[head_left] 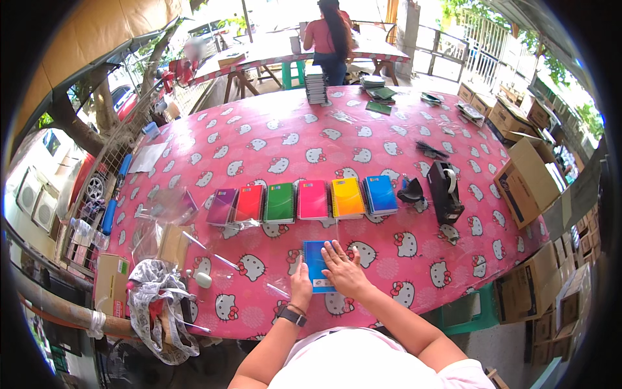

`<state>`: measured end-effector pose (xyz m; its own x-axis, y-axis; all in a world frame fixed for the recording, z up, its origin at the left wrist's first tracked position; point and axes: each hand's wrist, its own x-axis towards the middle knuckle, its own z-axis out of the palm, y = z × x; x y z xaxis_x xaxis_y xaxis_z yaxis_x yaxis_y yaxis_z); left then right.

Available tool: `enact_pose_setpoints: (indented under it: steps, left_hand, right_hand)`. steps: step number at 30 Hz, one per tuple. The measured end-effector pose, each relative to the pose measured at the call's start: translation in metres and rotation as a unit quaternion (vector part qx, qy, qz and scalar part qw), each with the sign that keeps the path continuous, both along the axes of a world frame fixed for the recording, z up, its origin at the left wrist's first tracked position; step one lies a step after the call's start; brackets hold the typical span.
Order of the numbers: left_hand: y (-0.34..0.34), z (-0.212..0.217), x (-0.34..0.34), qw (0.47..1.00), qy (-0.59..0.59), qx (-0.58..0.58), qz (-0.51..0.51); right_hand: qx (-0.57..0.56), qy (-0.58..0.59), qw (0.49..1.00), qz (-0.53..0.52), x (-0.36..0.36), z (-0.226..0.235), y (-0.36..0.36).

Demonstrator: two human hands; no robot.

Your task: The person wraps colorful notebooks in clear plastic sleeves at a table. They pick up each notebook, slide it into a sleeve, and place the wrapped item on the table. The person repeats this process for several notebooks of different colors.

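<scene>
A small blue spiral notebook (313, 258) lies in front of me at the near middle of the table. My left hand (300, 285) grips its left edge near the binding, with a dark watch on the wrist. Across its right side my right hand (345, 271) lies flat, fingers stretched out. Just beyond stands a row of spiral notebook stacks: a purple one (222, 206), a red one (249, 203), a green one (280, 201), a pink one (312, 198), a yellow one (348, 197) and another blue one (380, 194).
A black tape dispenser (446, 194) stands right of the row, near a black brush (432, 150). Clear plastic wrap (155, 214) and a grey patterned cloth (159, 305) lie left. Cardboard boxes (528, 181) line the right edge. A person (329, 42) stands beyond a notebook pile (316, 87).
</scene>
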<state>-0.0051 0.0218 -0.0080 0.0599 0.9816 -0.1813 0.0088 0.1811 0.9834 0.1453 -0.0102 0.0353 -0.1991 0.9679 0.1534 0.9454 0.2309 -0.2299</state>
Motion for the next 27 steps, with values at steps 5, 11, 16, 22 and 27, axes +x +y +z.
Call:
enact_pose_setpoints:
  steps: [5, 11, 16, 22, 27]
  left_hand:
    - [0.002, -0.005, -0.005, 0.993, 0.111, 0.033, -0.020]
    - [0.037, 0.028, -0.002, 0.962, 0.176, 0.203, -0.039]
    - [0.070, 0.031, -0.004, 0.972, 0.113, 0.065, -0.196]
    - [0.038, 0.013, 0.013, 0.986, 0.054, 0.156, 0.018]
    - [0.006, 0.007, -0.002, 0.991, 0.108, 0.077, -0.017]
  right_hand:
    - [0.025, 0.057, 0.998, -0.007, 0.002, 0.004, -0.004]
    - [-0.132, 0.009, 0.984, 0.118, 0.016, 0.046, -0.019]
    - [-0.100, 0.033, 0.988, 0.113, 0.019, 0.039, -0.013]
    - [-0.071, 0.176, 0.977, 0.100, 0.017, 0.038, -0.012]
    - [0.006, 0.184, 0.982, 0.047, 0.032, 0.021, -0.004]
